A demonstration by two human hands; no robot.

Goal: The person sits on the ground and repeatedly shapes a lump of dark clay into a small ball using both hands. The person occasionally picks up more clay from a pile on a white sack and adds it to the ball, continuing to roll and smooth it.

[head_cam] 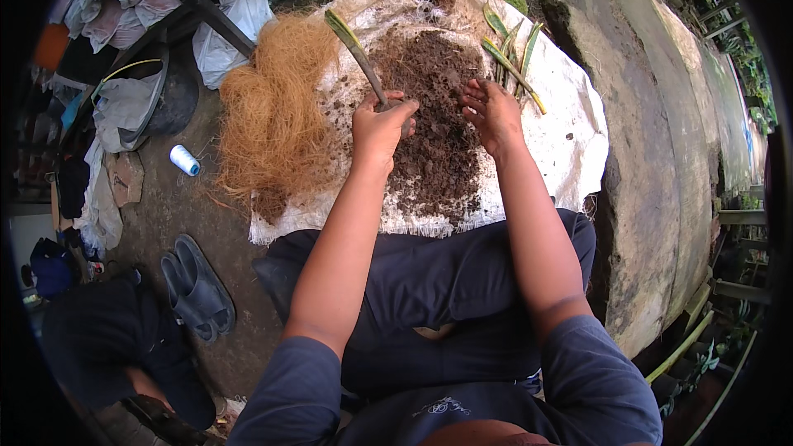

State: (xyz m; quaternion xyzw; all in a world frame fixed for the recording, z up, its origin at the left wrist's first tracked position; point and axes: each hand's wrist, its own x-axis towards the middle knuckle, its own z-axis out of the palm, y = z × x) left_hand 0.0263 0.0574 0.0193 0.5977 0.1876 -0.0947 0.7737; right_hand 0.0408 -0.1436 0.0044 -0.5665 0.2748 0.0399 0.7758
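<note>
Upright in my left hand (381, 130) stands a snake plant leaf cutting (356, 49), its lower end in a dark clump of soil (391, 105) that my fingers wrap around. My right hand (492, 111) holds nothing; its soil-stained fingers are apart and half curled over the edge of a heap of dark, crumbly soil (443, 136). Just beyond it lie several more snake plant leaves (511, 56) with yellow edges. Soil and leaves rest on a white woven sack (564, 130) spread before my crossed legs.
Brown coconut fibre (279, 105) is piled at the sack's left side. Farther left are a spool of white thread (184, 160), grey slide sandals (198, 288) and a dark bucket (170, 99). Another person's leg (148, 347) shows at lower left. A concrete ledge (638, 136) runs along the right.
</note>
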